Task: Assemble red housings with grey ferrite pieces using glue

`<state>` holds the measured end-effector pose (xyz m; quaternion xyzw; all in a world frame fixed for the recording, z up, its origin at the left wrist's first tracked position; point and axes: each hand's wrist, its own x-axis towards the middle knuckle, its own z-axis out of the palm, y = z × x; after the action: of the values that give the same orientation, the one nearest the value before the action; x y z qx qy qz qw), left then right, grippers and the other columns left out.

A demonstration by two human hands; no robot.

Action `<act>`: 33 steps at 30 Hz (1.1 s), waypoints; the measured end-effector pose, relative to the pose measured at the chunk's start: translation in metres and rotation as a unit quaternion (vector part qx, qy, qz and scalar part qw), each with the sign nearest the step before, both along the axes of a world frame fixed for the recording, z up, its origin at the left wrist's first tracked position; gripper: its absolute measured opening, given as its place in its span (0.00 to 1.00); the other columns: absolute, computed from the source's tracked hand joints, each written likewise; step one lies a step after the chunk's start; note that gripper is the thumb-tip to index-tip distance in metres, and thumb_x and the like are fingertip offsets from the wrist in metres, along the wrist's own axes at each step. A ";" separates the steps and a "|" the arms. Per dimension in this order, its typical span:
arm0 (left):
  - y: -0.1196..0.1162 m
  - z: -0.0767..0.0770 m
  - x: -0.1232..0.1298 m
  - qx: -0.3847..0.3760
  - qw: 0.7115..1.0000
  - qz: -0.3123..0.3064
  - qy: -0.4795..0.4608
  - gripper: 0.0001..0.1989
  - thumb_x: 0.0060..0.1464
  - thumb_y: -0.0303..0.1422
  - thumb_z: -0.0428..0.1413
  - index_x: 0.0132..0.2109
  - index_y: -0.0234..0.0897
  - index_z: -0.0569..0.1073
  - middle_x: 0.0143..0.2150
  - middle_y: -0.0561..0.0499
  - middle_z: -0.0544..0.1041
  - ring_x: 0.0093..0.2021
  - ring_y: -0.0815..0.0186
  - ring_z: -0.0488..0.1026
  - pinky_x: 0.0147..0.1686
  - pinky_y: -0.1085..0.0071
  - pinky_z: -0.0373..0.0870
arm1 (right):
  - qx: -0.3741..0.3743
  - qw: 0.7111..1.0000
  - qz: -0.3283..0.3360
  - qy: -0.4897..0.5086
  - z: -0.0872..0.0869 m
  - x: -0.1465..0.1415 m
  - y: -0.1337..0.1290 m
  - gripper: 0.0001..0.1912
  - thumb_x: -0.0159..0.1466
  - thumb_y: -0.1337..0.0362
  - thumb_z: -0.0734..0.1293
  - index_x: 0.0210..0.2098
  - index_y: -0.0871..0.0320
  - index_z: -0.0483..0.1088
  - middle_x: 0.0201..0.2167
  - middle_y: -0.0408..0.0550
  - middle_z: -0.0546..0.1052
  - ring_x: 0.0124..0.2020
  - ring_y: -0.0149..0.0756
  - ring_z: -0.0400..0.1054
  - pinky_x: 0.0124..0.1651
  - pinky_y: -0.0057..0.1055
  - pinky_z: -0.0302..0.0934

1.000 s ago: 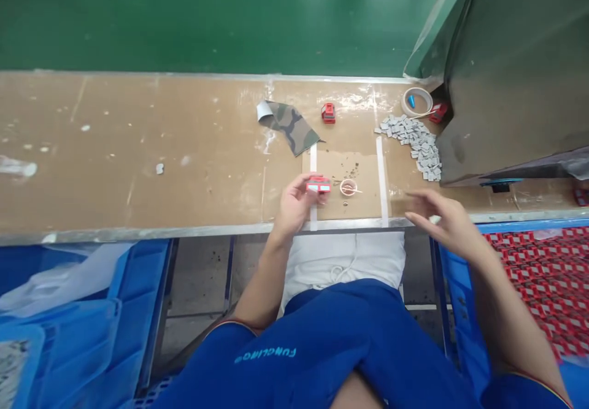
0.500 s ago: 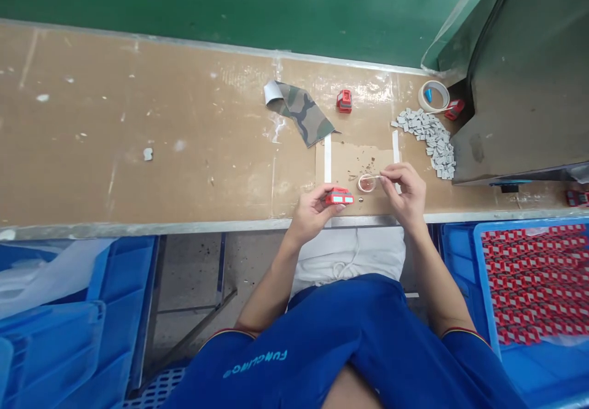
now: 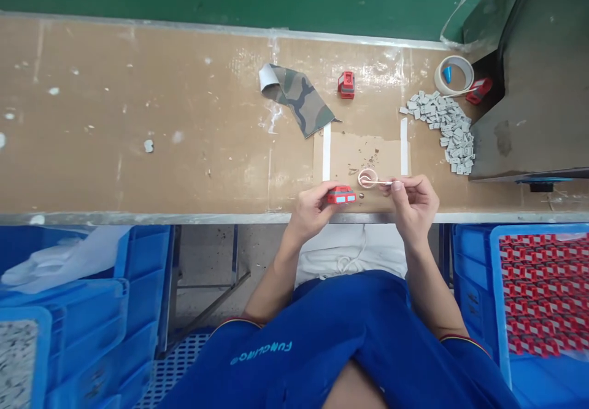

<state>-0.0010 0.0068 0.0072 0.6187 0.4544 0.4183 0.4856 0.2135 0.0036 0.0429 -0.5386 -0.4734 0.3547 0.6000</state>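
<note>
My left hand [image 3: 309, 214] grips a small red and grey toy part [image 3: 341, 195] with two pale rectangles on its near side, just above the table's front edge. My right hand [image 3: 414, 203] pinches a thin stick [image 3: 381, 182] like a cotton swab. The stick's left tip reaches into a small round clear cup [image 3: 367, 178]. Cup and hands are at a cardboard sheet [image 3: 343, 151] edged by white tape strips. A tiny round metallic bit [image 3: 361, 195] lies between the red part and the cup.
Behind are a camouflage cloth strip [image 3: 304, 99] and another red part [image 3: 346, 84]. At right lie a heap of grey tiles [image 3: 453, 127], a tape roll [image 3: 438, 76] and a metal housing [image 3: 543, 102]. A blue crate [image 3: 494, 292] holds rows of red parts; more crates [image 3: 92, 323] stand left.
My right hand has shifted slightly right and turned, with the stick now lying lower across the cup's rim. My left hand still holds the red part. The camera view has shifted a little.
</note>
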 end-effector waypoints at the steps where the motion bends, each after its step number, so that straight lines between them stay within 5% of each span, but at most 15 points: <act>1: 0.000 0.002 0.000 0.014 1.000 0.004 0.019 0.12 0.63 0.33 0.62 0.52 0.36 0.81 0.46 0.45 0.87 0.41 0.65 0.84 0.41 0.73 0.78 | 0.008 1.000 0.013 -0.011 0.003 -0.003 -0.003 0.11 0.70 0.53 0.75 0.38 0.52 0.75 0.34 0.45 0.86 0.34 0.37 0.83 0.38 0.33 0.79; 15: 0.001 0.005 0.000 0.029 0.999 -0.007 0.030 0.13 0.65 0.38 0.63 0.51 0.35 0.80 0.42 0.45 0.86 0.38 0.66 0.81 0.37 0.74 0.75 | 0.022 0.990 0.106 -0.089 -0.005 -0.016 -0.007 0.05 0.72 0.58 0.71 0.41 0.51 0.76 0.40 0.46 0.87 0.41 0.40 0.85 0.43 0.37 0.80; 22: 0.000 0.005 -0.001 0.010 1.000 -0.001 0.023 0.12 0.64 0.37 0.63 0.51 0.36 0.81 0.44 0.45 0.86 0.39 0.65 0.82 0.39 0.73 0.76 | 0.029 0.991 0.088 -0.100 0.005 -0.007 -0.012 0.01 0.71 0.62 0.73 0.42 0.50 0.77 0.40 0.46 0.87 0.42 0.40 0.84 0.44 0.38 0.79; 28: 0.000 0.005 -0.002 -0.009 1.000 -0.001 -0.008 0.13 0.62 0.36 0.64 0.52 0.36 0.81 0.47 0.44 0.87 0.42 0.63 0.84 0.42 0.71 0.79 | 0.039 0.980 0.000 -0.195 0.016 0.015 -0.001 0.05 0.72 0.58 0.71 0.38 0.50 0.77 0.36 0.47 0.82 0.39 0.40 0.79 0.39 0.38 0.74; 33: 0.001 0.000 -0.004 -0.010 1.000 -0.010 -0.023 0.14 0.61 0.34 0.65 0.53 0.37 0.82 0.48 0.43 0.87 0.45 0.61 0.85 0.45 0.69 0.81 | 0.032 0.960 0.086 -0.263 0.008 0.014 0.010 0.08 0.72 0.56 0.70 0.40 0.51 0.78 0.41 0.49 0.81 0.41 0.40 0.77 0.39 0.36 0.73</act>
<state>-0.0050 0.0075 0.0069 0.6085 0.4411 0.4232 0.5061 0.2279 0.0140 0.0508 -0.5506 -0.6701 0.2359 0.4384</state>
